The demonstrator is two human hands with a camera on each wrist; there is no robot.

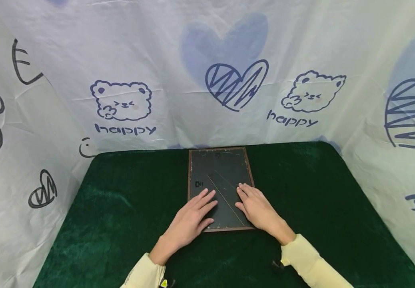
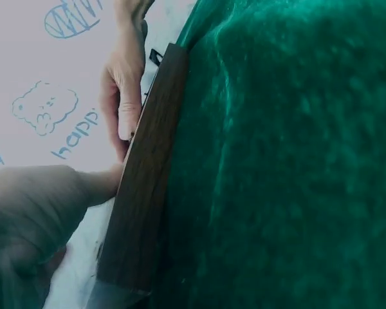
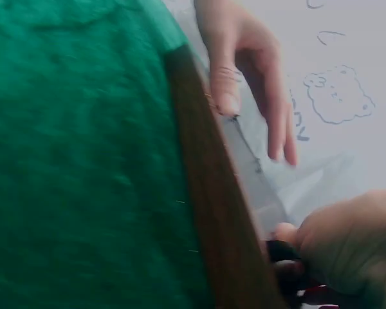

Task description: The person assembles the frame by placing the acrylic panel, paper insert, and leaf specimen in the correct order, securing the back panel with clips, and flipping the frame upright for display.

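Observation:
A picture frame (image 1: 220, 162) lies on the table with its black backing up and a thin brown wooden border around it. A flat easel leg (image 1: 226, 190) runs slantwise across the backing. My left hand (image 1: 189, 220) rests on the frame's lower left part, fingers spread and fairly straight. Opposite it, my right hand (image 1: 259, 208) rests over the right edge, its fingertips on the backing. In the left wrist view the frame's wooden side (image 2: 148, 167) stands close to the left hand (image 2: 38, 206). The right wrist view shows the right hand (image 3: 354, 244) beside the other side.
Dark green velvet cloth (image 1: 128, 208) covers the table around the frame. White sheets (image 1: 178, 52) printed with hearts, bears and lettering hang behind the table and along both sides. Small dark hangers (image 1: 198, 184) sit on the backing.

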